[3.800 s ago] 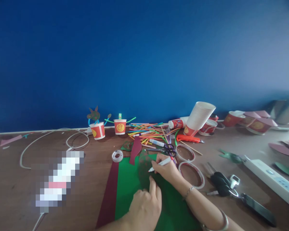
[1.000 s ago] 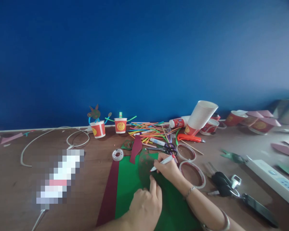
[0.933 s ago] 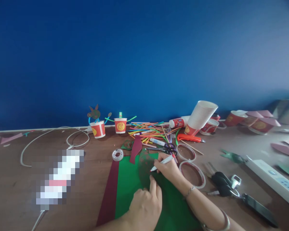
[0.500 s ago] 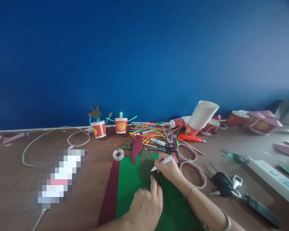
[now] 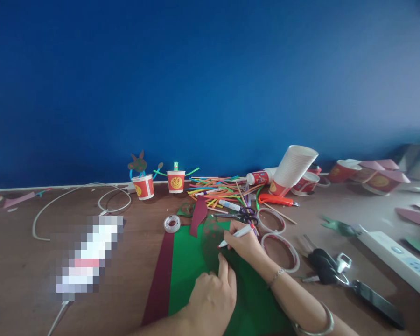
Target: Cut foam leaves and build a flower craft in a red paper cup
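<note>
Grasps white marker in closed fingers of right hand, at dark mottled oval. Rests left hand, released, with index extended, on green sheet.

Behind the sheet, perhaps touching it, lie scissors, then straws.

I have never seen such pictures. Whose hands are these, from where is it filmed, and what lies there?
There is no machine: a person works with two bare hands, filmed by one camera worn on the head, looking forward and down. The right hand holds a marker, tip down; the left hand rests on a green sheet. Around them on the brown table lie scissors, keys, thin coloured sticks and a power strip. Farther back, a leaning stack of cups stands before a blue wall.
</note>
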`<state>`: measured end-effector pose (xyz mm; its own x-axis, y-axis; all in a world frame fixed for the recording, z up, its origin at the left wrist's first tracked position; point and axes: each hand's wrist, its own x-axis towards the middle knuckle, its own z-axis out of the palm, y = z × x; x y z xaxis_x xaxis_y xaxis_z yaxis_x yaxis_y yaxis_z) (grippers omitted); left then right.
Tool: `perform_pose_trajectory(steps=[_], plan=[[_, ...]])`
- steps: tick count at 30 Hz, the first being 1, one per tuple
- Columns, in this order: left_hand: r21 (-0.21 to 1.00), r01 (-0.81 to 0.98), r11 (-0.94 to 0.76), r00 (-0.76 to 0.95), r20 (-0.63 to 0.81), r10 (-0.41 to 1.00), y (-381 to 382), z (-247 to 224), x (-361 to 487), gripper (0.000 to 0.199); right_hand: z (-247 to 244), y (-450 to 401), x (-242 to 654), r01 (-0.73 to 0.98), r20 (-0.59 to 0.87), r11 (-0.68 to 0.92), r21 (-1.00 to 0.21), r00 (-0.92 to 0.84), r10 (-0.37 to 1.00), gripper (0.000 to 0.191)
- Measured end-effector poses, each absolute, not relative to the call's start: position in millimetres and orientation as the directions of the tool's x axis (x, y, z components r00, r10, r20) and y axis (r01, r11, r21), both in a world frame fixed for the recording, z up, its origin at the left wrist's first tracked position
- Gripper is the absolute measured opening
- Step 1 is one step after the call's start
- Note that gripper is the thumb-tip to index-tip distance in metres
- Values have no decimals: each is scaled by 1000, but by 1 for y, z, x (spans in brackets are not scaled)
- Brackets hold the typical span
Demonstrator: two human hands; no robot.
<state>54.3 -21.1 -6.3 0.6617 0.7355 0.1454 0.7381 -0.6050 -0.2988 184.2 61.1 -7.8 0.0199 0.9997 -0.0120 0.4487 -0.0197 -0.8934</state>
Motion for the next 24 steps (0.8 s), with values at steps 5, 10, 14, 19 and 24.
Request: perform_pose_trajectory(steps=[5,10,14,19,24], plan=[[-311,733,-605,665,138,734,-20,-6,55,44,-8,62,184,469,-17,-26,-883,24,1000,21],[-318,732,-603,665,138,734,-21,-6,54,43,-7,62,183,439,-20,-27,-898,21,1000,21],[-314,727,-611,672,140,727,-21,-7,54,44,-8,62,183,429,-30,-37,-902,23,999,21],[-308,731,-609,669,151,728,-20,-8,54,44,-11,63,185,426,-32,-39,-904,25,999,20],[-310,732,-607,667,145,731,-20,-8,54,44,-10,63,186,408,-30,-36,-912,22,999,19]])
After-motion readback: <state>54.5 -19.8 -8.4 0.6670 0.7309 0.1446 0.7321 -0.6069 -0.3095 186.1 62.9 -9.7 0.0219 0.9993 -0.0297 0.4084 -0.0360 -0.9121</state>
